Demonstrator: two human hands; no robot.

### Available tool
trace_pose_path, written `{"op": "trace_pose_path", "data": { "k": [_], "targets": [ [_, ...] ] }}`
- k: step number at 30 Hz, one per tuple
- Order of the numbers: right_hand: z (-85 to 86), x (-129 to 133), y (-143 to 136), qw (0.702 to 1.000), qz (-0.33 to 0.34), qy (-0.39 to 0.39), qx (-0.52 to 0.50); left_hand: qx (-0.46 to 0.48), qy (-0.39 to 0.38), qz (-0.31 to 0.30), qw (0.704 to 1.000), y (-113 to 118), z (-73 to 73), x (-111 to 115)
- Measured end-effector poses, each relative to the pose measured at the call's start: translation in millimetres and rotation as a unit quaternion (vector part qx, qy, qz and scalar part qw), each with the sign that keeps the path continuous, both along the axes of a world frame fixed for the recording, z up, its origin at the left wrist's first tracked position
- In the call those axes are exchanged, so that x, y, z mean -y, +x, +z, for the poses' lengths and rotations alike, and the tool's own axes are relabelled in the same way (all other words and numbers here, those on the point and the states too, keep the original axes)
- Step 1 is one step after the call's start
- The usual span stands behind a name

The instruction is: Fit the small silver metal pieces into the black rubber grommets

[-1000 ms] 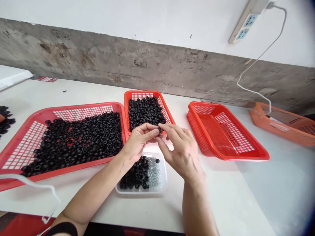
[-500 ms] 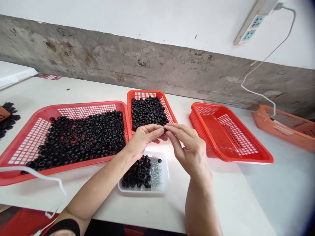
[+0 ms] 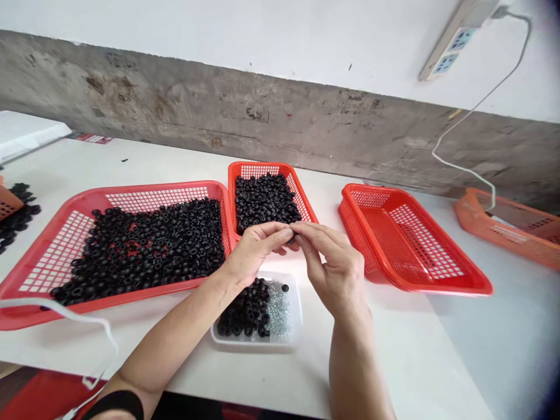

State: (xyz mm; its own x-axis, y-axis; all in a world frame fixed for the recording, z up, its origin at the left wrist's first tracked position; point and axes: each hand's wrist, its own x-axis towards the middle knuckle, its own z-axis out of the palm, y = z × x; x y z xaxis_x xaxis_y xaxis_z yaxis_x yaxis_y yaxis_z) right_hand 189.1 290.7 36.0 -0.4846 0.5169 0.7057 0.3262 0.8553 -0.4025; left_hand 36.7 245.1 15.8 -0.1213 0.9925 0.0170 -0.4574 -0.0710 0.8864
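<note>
Black piece (image 3: 294, 237) was up over the table (image 3: 301, 376), pinched in a narrow grip by the left hand (image 3: 252, 251). Right hand (image 3: 336, 262) pinched it too, closer in than a moment before, so both seemed busy on it.

Bright, soft light covers the counter (image 3: 245, 382) below the fingers (image 3: 279, 239), with only faint shadows; the black piece (image 3: 294, 237) between them loses detail, baskets (image 3: 396, 239) to their sides look stretched, and far to their right the edge darkens into bluish blur
</note>
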Motion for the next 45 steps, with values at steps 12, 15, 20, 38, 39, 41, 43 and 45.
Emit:
{"op": "trace_pose_path", "data": {
  "k": [12, 15, 20, 38, 39, 41, 43, 45],
  "targets": [
    [-0.8, 1, -1, 1.0, -0.009, 0.005, 0.009, -0.015, 0.008, 0.029, 0.999, -1, -1.3, -1],
    [-1.6, 2, -5, 0.999, 0.011, 0.017, 0.037, 0.034, 0.006, 0.017, 0.999, -1, 1.2, -1],
    [-8.7, -2, -10, 0.995, -0.02, 0.093, 0.044, 0.095, -0.002, -0.023, 0.995, 0, 5.1, 0],
    [1.3, 3, -5, 0.989, -0.02, 0.131, 0.063, 0.094, -0.011, -0.01, 0.996, 6, 13.6, 16],
    [0.5, 4, -6, 0.989, -0.012, 0.132, 0.067, 0.092, -0.014, 0.001, 0.996, 6, 13.0, 19],
    [-3.2, 5, -11, 0.988, 0.003, 0.133, 0.078, 0.091, -0.022, 0.025, 0.995, 5, 8.2, 25],
    [-9.6, 6, -18, 0.986, 0.018, 0.137, 0.096, 0.095, -0.032, 0.05, 0.994, 3, -1.3, 31],
    [-17.2, 8, -26, 0.981, 0.038, 0.144, 0.122, 0.103, -0.043, 0.07, 0.991, 0, -13.3, 36]
  ]
}}
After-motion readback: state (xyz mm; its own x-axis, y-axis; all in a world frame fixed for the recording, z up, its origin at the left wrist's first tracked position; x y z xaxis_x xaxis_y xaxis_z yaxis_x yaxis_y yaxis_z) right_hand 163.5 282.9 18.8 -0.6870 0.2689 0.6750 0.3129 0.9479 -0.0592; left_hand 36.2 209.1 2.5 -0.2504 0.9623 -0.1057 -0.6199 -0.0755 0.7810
